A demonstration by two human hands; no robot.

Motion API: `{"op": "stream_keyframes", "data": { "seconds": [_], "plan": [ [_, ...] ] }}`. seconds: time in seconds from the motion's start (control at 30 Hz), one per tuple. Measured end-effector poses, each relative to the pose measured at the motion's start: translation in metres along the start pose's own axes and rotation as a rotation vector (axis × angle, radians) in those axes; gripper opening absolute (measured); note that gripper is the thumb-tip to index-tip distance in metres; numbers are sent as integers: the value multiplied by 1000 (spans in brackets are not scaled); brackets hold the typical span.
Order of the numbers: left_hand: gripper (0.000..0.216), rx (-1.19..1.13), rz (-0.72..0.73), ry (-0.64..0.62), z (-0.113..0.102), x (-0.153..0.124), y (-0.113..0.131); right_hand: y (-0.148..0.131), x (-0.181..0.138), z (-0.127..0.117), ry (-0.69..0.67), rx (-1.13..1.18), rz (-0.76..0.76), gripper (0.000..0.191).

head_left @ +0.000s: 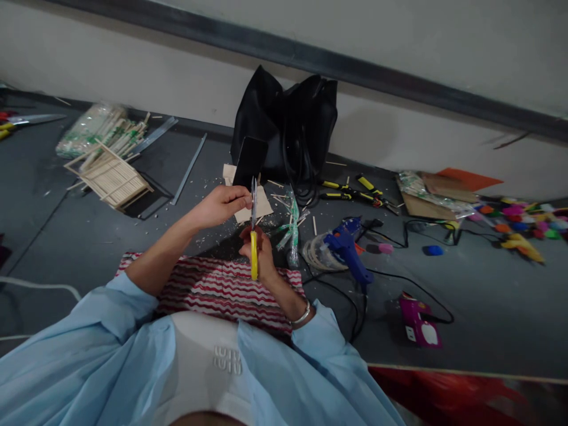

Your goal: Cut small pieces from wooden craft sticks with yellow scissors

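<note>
My right hand (262, 255) grips yellow-handled scissors (254, 236) held upright, blades pointing away from me. My left hand (222, 204) is closed in a pinch right at the blades, fingers pressed on something small that I cannot make out. Both hands hover above a red-and-white striped cloth (222, 290) on the grey floor. Wood chips and cut stick pieces lie scattered under the hands.
A black bag (288, 130) leans on the wall behind a dark phone (251, 161). A stick-built frame (110, 174) and bundled chopsticks (93, 127) lie left. A blue glue gun (348, 251), pliers (355, 192), cables, a purple card (419, 322) and colourful pompoms (519, 225) lie right.
</note>
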State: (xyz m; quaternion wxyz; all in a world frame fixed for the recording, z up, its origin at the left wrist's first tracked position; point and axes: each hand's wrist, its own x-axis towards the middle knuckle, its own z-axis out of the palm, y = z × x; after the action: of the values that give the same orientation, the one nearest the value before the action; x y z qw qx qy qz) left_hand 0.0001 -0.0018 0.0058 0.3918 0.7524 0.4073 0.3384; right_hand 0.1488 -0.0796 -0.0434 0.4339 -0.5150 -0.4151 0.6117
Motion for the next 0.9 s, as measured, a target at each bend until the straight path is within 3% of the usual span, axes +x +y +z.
{"op": "stream_keyframes", "data": {
  "seconds": [0.27,0.7,0.9],
  "plan": [
    [22,289,49,77,4,-2,3,5,3,-1,54,-8,4,16],
    [27,43,-8,48,6,0,1,3,1,-1,4,9,-5,20],
    [24,190,5,65,5,-3,5,0,2,-1,44,-23,-20,18]
  ]
}}
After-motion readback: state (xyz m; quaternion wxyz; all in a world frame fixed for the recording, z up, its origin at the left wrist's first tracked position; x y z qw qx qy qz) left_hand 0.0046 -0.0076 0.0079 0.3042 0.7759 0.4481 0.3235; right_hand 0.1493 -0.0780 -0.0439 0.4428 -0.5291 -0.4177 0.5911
